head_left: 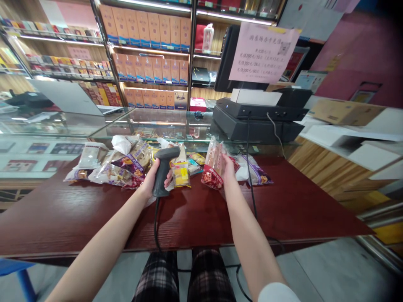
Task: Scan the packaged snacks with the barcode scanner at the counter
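Pink paper sign [263,52] — 200, 300, 500

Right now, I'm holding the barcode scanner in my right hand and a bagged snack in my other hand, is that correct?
Not quite: the head view shows the barcode scanner in your left hand, not your right. Your right hand does hold the bagged snack.

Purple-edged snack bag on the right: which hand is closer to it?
Right. The right hand is just left of the purple-edged snack bag, holding a snack packet; the left hand, gripping a barcode scanner, is much farther left.
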A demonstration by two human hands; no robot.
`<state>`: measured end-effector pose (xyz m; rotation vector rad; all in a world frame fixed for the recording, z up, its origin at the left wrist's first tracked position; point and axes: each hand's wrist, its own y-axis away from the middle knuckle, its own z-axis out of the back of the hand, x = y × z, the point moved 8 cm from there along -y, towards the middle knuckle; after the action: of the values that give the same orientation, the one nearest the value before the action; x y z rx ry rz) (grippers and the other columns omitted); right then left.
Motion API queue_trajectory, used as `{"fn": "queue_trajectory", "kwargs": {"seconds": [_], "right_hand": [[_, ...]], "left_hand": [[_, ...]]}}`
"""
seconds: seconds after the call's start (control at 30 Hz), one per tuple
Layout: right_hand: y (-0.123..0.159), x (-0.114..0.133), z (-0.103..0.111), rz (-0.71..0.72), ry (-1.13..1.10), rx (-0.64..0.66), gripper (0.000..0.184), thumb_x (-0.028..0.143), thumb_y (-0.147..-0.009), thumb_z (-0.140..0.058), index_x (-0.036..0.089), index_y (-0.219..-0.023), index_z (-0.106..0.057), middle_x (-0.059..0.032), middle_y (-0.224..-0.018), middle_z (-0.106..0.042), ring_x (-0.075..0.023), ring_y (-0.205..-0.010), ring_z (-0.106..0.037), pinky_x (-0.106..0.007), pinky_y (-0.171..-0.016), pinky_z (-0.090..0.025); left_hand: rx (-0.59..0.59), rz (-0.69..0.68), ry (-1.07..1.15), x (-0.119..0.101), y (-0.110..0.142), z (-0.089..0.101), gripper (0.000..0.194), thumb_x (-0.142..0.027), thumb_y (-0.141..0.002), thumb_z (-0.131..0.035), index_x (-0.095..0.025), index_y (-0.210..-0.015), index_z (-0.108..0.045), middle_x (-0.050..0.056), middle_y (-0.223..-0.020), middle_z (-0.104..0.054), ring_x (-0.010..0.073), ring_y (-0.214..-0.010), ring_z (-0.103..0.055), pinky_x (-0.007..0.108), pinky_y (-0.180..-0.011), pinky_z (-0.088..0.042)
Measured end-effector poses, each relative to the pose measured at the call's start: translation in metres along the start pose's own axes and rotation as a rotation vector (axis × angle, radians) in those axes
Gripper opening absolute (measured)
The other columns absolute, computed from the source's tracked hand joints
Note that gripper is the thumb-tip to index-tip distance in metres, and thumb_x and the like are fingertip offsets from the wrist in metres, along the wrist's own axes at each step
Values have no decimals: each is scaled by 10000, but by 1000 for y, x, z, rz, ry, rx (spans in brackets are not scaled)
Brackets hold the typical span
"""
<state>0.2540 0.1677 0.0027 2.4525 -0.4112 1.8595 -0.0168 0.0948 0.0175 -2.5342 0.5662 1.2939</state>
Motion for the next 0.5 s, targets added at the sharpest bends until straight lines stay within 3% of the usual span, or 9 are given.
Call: {"fn": "queue_trajectory", "kwargs": {"seconds": [0.1,0.2,0.3,0.37,0.43,0.5], "right_hand": [[-2,1,32,39,-23,-245,516,425,-712,-631,246,-1179,-502,-40,-1080,-694,-217,-1000,-679,-386,-914,-534],[5,15,41,154,294,-334,732,406,-729,-645,209,-1355,-322,-125,-1209,-633,-251,-1122,-623,-433,-1004,-464],[23,44,29,350,684,-373,756,360,-819,-552,123,-1449,-207,-251,-1457,-389,-309,-1392,-380,-505,-1119,-320],[40,65,12,513,873,-408,711,305,-849,-490,93,-1468,-212,-253,-1551,-205,-316,-1482,-179,-530,-1163,-225],[55,79,-9,640,1016,-387,625,285,-869,-464,111,-1449,-307,-219,-1563,-192,-316,-1491,-115,-548,-1173,-175],[63,79,-33,676,1140,-267,501,284,-884,-464,145,-1365,-446,-192,-1530,-286,-325,-1464,-183,-548,-1162,-193]], "left_hand": [[-74,-66,54,-13,0,5,520,-630,-881,-496,-123,-899,-609,7,-584,-520,99,-394,-440,213,-357,-380],[-116,-78,105,-18,0,10,523,-634,-892,-471,-129,-815,-580,11,-571,-511,98,-398,-449,215,-372,-398],[-125,-75,134,-19,-1,13,526,-633,-905,-444,-136,-776,-556,11,-561,-501,101,-400,-453,220,-376,-409],[-125,-87,151,-20,-1,13,511,-615,-918,-432,-133,-816,-569,8,-571,-505,100,-399,-450,219,-372,-407],[-131,-93,172,-20,0,13,496,-601,-924,-434,-131,-857,-579,5,-578,-508,99,-396,-446,216,-363,-400],[-135,-93,181,-20,0,11,489,-593,-926,-438,-130,-867,-582,4,-580,-508,99,-395,-445,215,-360,-398]]}}
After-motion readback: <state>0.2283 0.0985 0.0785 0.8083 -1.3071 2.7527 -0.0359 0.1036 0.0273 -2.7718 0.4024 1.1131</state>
